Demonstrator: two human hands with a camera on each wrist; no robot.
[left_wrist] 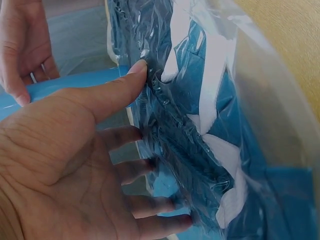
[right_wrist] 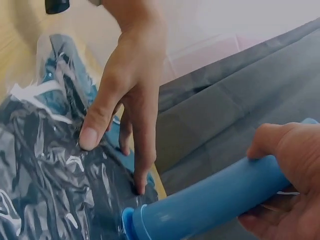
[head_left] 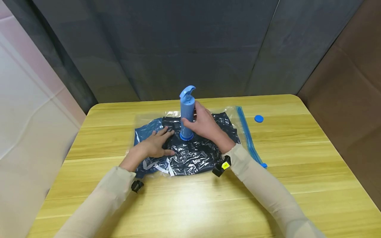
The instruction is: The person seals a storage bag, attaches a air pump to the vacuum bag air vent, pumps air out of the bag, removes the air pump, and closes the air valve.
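Note:
A clear vacuum bag (head_left: 193, 155) with dark blue clothing inside lies flat on the wooden table (head_left: 208, 198). A blue hand pump (head_left: 187, 112) stands upright on the bag's middle. My right hand (head_left: 197, 124) grips the pump's barrel, fingers curled round it (right_wrist: 290, 170). My left hand (head_left: 159, 143) lies flat on the bag just left of the pump's base, fingers spread and pressing the crinkled plastic (right_wrist: 45, 170). In the left wrist view the palm (left_wrist: 75, 150) is open against the bag (left_wrist: 200, 125), with the pump (left_wrist: 65, 87) behind the thumb.
A round blue cap (head_left: 259, 118) lies loose on the table right of the bag. The bag's blue zip strip (head_left: 248, 138) runs along its right edge. A dark grey curtain hangs behind the table; brown board stands at the right.

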